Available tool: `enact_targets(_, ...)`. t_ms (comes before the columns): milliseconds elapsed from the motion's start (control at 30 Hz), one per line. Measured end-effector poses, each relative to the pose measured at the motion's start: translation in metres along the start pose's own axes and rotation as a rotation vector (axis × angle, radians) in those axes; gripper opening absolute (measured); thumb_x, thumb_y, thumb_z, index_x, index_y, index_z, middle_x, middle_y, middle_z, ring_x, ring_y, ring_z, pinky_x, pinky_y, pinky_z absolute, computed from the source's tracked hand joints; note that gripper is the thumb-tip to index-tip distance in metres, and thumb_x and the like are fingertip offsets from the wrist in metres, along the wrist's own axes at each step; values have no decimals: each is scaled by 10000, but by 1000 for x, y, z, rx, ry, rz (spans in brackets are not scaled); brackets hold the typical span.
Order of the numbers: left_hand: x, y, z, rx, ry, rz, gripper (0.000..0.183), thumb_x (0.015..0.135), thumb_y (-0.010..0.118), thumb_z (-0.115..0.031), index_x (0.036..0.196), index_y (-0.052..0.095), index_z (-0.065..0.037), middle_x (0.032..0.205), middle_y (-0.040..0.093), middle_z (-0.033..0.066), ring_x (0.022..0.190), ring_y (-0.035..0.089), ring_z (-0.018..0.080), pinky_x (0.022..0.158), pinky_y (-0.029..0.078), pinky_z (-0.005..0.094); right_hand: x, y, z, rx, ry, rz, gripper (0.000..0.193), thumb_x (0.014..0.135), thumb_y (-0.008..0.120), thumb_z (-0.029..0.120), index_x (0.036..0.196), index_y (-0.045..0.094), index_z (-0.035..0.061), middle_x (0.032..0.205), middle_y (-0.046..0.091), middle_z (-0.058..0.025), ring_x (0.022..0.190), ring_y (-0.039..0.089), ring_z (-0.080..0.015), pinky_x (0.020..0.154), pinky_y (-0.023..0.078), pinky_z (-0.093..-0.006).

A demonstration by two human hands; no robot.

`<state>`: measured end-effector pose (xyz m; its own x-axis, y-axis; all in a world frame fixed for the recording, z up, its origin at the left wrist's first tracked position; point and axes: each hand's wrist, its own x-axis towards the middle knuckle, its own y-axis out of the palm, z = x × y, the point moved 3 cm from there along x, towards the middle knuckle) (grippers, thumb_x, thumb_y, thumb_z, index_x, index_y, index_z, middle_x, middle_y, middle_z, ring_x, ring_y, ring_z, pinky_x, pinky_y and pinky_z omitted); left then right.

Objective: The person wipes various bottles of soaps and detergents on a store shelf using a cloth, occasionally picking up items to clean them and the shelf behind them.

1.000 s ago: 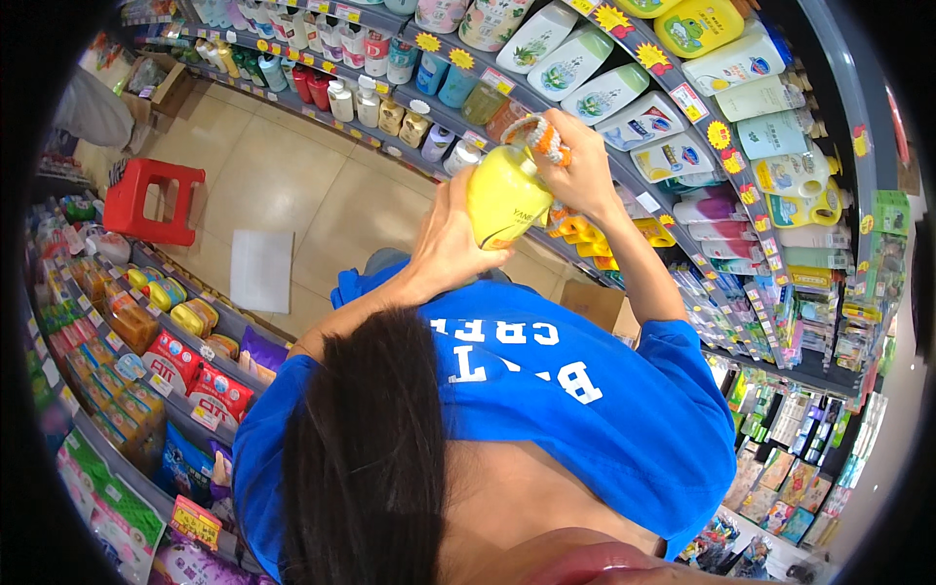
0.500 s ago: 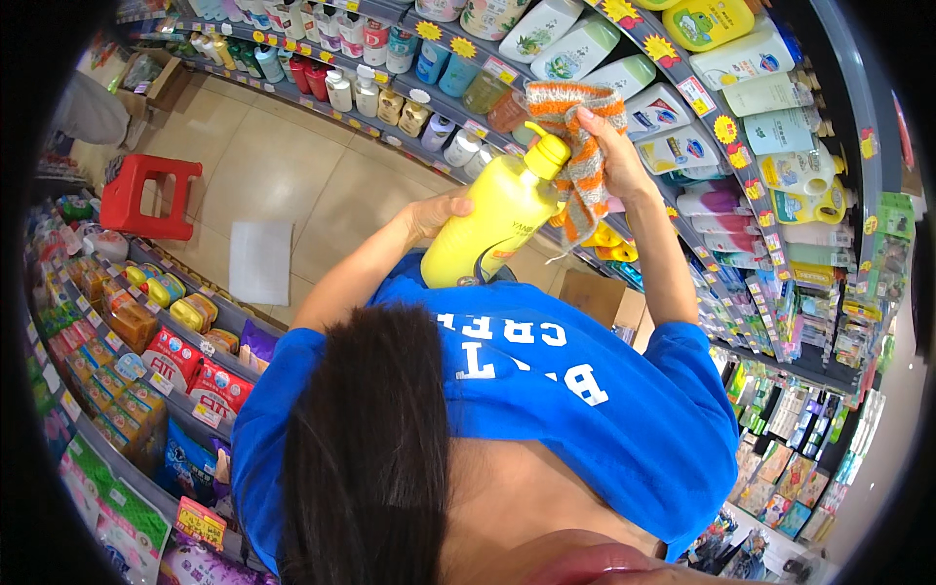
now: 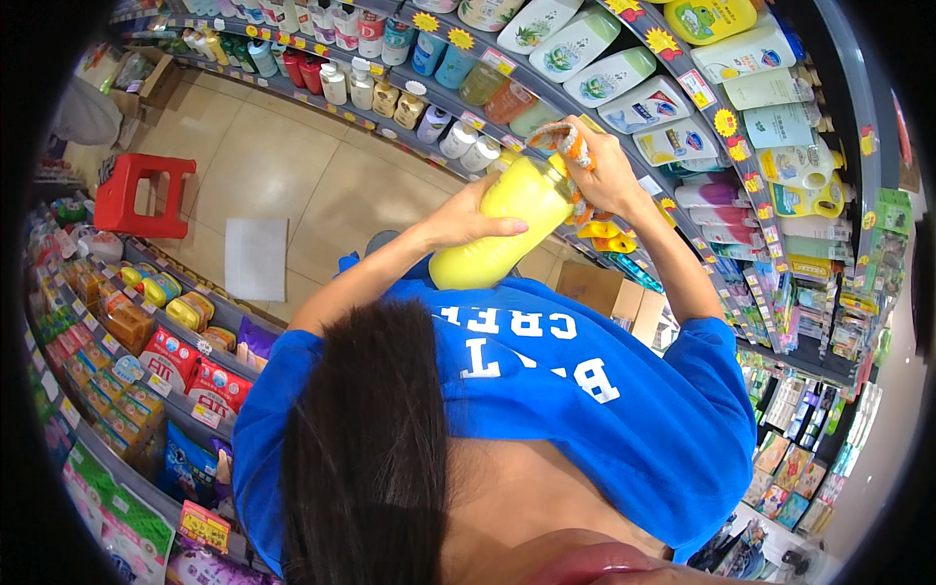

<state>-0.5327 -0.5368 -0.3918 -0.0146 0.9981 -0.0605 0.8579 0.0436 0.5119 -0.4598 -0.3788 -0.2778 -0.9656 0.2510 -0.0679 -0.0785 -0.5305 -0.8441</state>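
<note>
A big yellow pump bottle is tilted in front of my chest, its top leaning up and to the right. My left hand grips the body of the bottle, the thumb lying across its near side. At the bottle's neck, my right hand is closed on an orange and grey striped knitted cloth. The cloth is bunched around the pump head, and it and the fingers hide most of that part.
Shelves of bottles curve along the far side and the right. A red plastic stool and a white sheet are on the tiled floor. Packed goods line the left; a cardboard box lies low beyond the bottle.
My right hand has brought the cloth down from beside the pump onto the bottle's neck. The bottle has turned, its printed side no longer showing, and my left thumb now crosses its body.
</note>
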Motion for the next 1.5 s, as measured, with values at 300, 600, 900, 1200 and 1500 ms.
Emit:
enact_targets(300,-3,3,-12,109,110,-38,839,706,794,-316,1346,346,-10,1219,516,117,1119,511,189,952,424,320,7,-13,-22,1055,565,103,364,922,561,331,1190,521,89,1076,633,-120,948,626,-159,824,483,-313)
enact_targets(600,2,13,10,473,80,-285,845,612,852,-349,1274,434,-32,1137,593,150,1035,594,245,902,472,382,2,4,-19,-175,194,138,209,710,526,121,687,614,-67,645,568,-289,597,631,-382,578,505,-472)
enact_targets(900,-1,26,-26,681,35,-364,815,671,788,-410,1267,427,12,1093,614,190,1013,615,292,868,484,387,6,-1,-17,-251,270,39,309,796,490,221,783,629,-54,790,631,-282,796,629,-427,754,495,-479)
enact_targets(1200,28,-43,23,-115,-79,302,948,792,593,-623,1420,230,-14,1386,392,208,1258,436,285,1017,388,399,16,-11,9,190,219,100,584,911,423,576,880,595,19,683,594,-126,653,569,-243,630,447,-372)
enact_targets(1500,35,-37,41,-436,-228,443,783,794,657,-516,1336,391,-17,1220,554,188,1065,599,267,880,516,373,26,-12,11,-96,114,140,469,946,423,445,825,565,14,653,608,-207,618,600,-378,582,457,-445)
